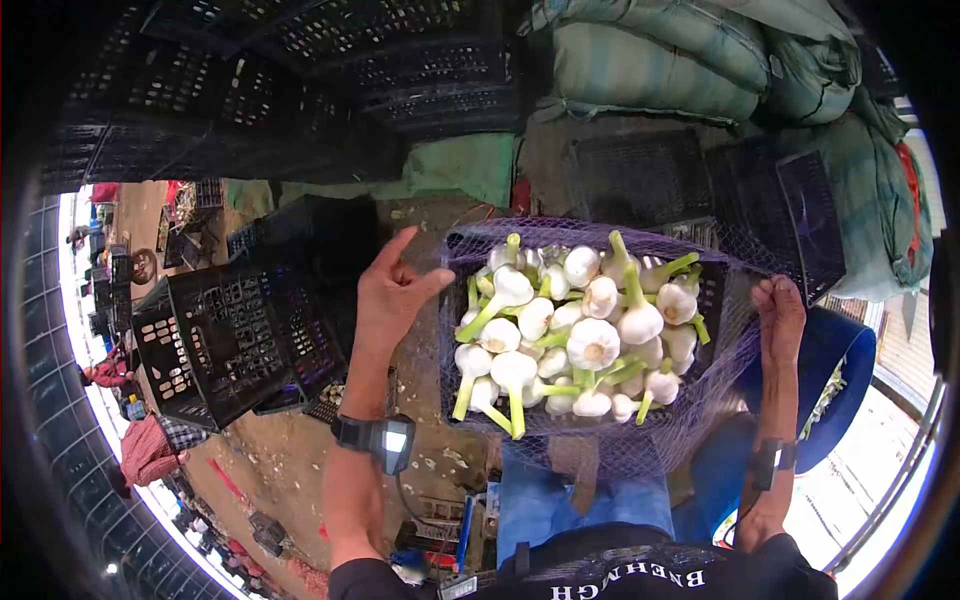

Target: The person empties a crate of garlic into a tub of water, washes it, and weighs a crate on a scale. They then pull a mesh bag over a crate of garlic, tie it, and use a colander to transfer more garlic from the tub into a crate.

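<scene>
Several white garlic bulbs (593,344) with short green stems lie heaped in a black crate (712,288) in front of me. Purple mesh netting (690,425) spreads round the crate and hangs over its near side. At the right, my right hand (780,305) has its fingers closed on the edge of the netting. My left hand (395,280) is beside the crate's left edge, thumb and index finger spread apart, with nothing visible between them. The crate's bottom is hidden under the garlic.
Black plastic crates (225,335) stand at the left, and more stacked crates (300,80) rise at the back left. Full greenish sacks (655,70) are piled at the back right. A blue round tub (845,385) is at the right. Dirt floor (285,450) shows at the left.
</scene>
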The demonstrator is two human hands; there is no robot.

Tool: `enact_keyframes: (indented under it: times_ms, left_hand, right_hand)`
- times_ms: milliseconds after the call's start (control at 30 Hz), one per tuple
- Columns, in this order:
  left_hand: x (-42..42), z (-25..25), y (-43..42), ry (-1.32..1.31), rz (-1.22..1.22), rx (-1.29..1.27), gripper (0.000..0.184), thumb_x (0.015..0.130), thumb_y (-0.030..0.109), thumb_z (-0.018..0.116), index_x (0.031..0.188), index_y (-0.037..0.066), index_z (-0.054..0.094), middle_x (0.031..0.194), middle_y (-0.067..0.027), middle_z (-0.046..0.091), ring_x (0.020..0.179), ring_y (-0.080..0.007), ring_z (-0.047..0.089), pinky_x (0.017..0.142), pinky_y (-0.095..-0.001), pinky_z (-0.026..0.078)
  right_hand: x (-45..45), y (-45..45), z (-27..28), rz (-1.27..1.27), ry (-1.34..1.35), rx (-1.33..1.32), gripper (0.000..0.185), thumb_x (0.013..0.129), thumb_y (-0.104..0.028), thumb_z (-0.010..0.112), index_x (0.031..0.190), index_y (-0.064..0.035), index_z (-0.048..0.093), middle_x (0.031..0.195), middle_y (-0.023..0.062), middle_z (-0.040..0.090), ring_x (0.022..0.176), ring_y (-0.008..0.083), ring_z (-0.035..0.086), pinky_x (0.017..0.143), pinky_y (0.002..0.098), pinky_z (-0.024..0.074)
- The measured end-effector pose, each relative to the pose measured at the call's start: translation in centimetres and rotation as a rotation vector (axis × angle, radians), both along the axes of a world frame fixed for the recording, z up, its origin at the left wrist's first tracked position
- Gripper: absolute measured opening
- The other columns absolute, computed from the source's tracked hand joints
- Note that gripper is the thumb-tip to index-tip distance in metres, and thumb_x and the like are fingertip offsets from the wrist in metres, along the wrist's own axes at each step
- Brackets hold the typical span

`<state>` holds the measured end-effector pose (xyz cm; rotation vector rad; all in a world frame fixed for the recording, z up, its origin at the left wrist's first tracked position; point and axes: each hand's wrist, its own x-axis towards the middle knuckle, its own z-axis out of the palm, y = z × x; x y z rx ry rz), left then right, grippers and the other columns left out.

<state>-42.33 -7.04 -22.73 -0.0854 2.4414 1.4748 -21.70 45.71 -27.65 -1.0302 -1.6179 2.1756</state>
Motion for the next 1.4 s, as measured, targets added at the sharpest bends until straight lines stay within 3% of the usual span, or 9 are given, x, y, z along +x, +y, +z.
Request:
enact_keyframes:
  times_ms: [100,367,733,900,1000,1100,1233,1267,1400]
  left_hand:
    - [-0.6,-2.2,-0.5,0.064,-0.170,-0.243,0.056,0.083,0.012,0.078,0.132,-0.003,0.057,0.071,0.0009,0.056,0.066,-0.0066,0.050,0.061,-0.0220,0.045]
    - [-3.7,-4.4,-0.6,-0.244,-0.098,0.027,0.022,0.090,0.022,0.071,0.079,0.003,0.072,0.063,0.0005,0.061,0.053,-0.0074,0.055,0.047,-0.0265,0.048]
    - [-3.6,-2.5,3.4,-0.012,-0.128,0.308,0.022,0.090,0.014,0.064,0.075,-0.001,0.067,0.061,-0.0057,0.063,0.048,-0.0128,0.058,0.047,-0.0302,0.048]
    - [1.6,2.6,4.6,0.297,-0.259,0.119,0.018,0.089,0.018,0.065,0.085,0.001,0.067,0.070,-0.0164,0.064,0.059,-0.0270,0.061,0.056,-0.0363,0.046]
    - [3.1,4.9,2.8,0.266,-0.212,0.105,0.019,0.089,0.019,0.065,0.089,0.001,0.066,0.073,-0.0177,0.064,0.062,-0.0294,0.062,0.058,-0.0366,0.047]
    - [4.0,6.0,2.3,0.267,-0.157,0.120,0.018,0.090,0.018,0.064,0.089,0.000,0.066,0.074,-0.0164,0.064,0.064,-0.0286,0.062,0.060,-0.0358,0.049]
    - [4.1,6.9,2.1,0.330,-0.215,0.186,0.017,0.091,0.017,0.063,0.090,0.000,0.065,0.081,-0.0150,0.066,0.070,-0.0272,0.064,0.064,-0.0357,0.050]
    - [4.2,7.2,2.1,0.379,-0.209,0.204,0.017,0.091,0.018,0.063,0.090,0.000,0.064,0.081,-0.0149,0.065,0.070,-0.0275,0.064,0.064,-0.0356,0.050]
    - [5.4,8.0,0.8,0.355,-0.046,0.313,0.019,0.091,0.019,0.065,0.096,0.001,0.067,0.080,-0.0130,0.066,0.070,-0.0221,0.065,0.063,-0.0348,0.050]
  right_hand:
    - [-3.2,-3.1,4.3,0.096,-0.263,0.528,0.032,0.097,-0.015,0.060,0.126,-0.0015,0.058,0.120,0.0099,0.064,0.114,0.0187,0.059,0.100,0.0313,0.0447]
    - [-1.3,-0.2,-0.7,0.248,-0.247,0.607,0.050,0.096,-0.021,0.062,0.139,0.0014,0.048,0.140,0.0132,0.052,0.127,0.0217,0.050,0.110,0.0339,0.0349]
    - [-4.3,-4.1,5.7,0.211,-0.100,1.072,0.050,0.099,-0.014,0.052,0.146,-0.0034,0.040,0.151,0.0150,0.039,0.141,0.0283,0.035,0.116,0.0415,0.0275]
    - [-11.3,-16.0,14.4,0.594,0.198,1.111,0.066,0.089,-0.016,0.057,0.149,-0.0030,0.034,0.154,0.0163,0.036,0.144,0.0299,0.030,0.120,0.0438,0.0173]
    - [-15.2,-21.4,13.7,0.872,0.379,1.175,0.081,0.084,-0.039,0.071,0.147,-0.0003,0.036,0.150,0.0190,0.039,0.143,0.0343,0.031,0.118,0.0446,0.0207]
    - [-18.2,-27.7,13.1,1.093,0.317,1.204,0.107,0.053,-0.010,0.087,0.146,-0.0021,0.035,0.151,0.0172,0.038,0.141,0.0351,0.033,0.120,0.0466,0.0200]
    - [-21.0,-31.5,8.3,1.282,0.340,1.196,0.084,0.065,-0.006,0.078,0.140,-0.0046,0.042,0.142,0.0191,0.047,0.134,0.0359,0.041,0.117,0.0485,0.0229]
    - [-20.9,-32.2,8.1,1.184,0.411,1.143,0.051,0.070,-0.006,0.072,0.119,-0.0065,0.059,0.113,0.0177,0.063,0.112,0.0359,0.056,0.103,0.0485,0.0379]
    - [-20.5,-30.7,6.5,1.344,0.292,1.252,0.019,0.072,-0.006,0.069,0.091,-0.0082,0.066,0.079,0.0115,0.062,0.083,0.0368,0.061,0.080,0.0479,0.0453]
